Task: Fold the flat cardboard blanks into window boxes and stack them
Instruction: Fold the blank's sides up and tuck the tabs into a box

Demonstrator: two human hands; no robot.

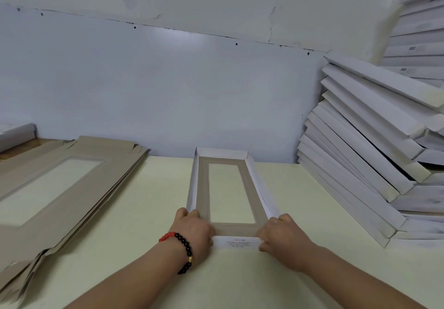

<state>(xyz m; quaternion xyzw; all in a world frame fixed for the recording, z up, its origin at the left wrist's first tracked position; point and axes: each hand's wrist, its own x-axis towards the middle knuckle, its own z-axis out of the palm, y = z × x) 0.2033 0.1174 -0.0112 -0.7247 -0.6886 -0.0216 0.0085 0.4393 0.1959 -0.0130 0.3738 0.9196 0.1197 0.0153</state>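
Left hand (193,230) grips near-left corner of the window box (228,193), right hand (280,233) grips near-right corner; hands apart, w/ the white end flap (236,242) between them, fingers curled on the card. Box sits mid-surface (144,212), just ahead of both hands, long axis running near-to-far, so each hand is equally close to its own corner. Judging by that, near end wall is what's being formed; far and side walls already look upright. Count: 1 box in hand. Flat blanks (60,183) piled at left, several, exact no. unclear. Finished boxes (374,145) stacked leaning at right, well over a dozen, can't count exactly.
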